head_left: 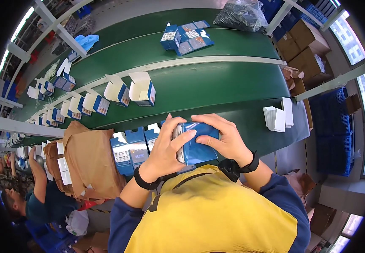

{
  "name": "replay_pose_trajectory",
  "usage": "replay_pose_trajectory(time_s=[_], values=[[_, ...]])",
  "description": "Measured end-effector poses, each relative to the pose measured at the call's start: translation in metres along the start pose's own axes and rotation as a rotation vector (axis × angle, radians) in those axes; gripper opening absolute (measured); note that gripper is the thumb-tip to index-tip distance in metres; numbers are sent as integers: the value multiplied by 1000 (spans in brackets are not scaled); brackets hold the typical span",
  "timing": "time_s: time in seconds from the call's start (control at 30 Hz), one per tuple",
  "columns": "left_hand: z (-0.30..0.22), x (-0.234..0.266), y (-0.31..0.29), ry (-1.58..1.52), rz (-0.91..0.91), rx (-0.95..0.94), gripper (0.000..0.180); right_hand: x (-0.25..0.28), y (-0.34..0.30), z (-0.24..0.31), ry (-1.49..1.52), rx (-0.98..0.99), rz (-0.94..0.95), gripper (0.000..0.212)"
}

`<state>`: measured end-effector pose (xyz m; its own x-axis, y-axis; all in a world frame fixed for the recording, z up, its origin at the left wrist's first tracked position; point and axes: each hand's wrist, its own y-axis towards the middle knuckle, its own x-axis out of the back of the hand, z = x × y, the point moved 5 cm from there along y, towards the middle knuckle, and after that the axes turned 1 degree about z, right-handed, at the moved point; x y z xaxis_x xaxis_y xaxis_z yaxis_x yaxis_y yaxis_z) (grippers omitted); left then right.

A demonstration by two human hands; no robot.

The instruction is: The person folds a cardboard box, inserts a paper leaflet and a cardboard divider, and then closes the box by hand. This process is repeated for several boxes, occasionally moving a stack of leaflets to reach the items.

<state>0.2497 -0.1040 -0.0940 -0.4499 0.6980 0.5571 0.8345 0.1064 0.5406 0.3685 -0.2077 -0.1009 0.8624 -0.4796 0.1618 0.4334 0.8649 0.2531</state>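
Observation:
A glossy blue carton (202,151) is held in front of my chest, over the near edge of the green work surface. My left hand (162,148) grips its left side, with the thumb lying across toward the top. On the right, my right hand (226,137) wraps the far and right edges, its thumb pressed on the blue face. The carton's left edge looks pale and layered; whether it is one carton or several pressed together I cannot tell. Beside my left hand lie flat blue cartons (132,148) with printed panels, partly covered by that hand.
Open-topped cartons (142,93) line the green conveyor belt (216,80), trailing off left. Brown paper (91,162) sits left of me, near a co-worker (43,198). White slips (274,119) lie at the right. Unfolded cartons (191,40) and a dark plastic bag (240,16) lie farther back.

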Motion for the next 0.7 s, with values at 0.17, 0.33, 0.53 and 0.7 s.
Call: replay_pose_trajectory(time_s=[0.17,0.33,0.53,0.7], values=[[-1,5,4,5,47,24,87,0,5,-1,-65,11,30,43],[-4,4,3,-15,111,64,93,3,3,3,-149,20,32,44],[-11,-5,9,-71,46,81,91,-5,3,-4,270,17,43,56],[3,-31,2,-231,-234,142,94,-1,4,-5,572,42,-138,72]])
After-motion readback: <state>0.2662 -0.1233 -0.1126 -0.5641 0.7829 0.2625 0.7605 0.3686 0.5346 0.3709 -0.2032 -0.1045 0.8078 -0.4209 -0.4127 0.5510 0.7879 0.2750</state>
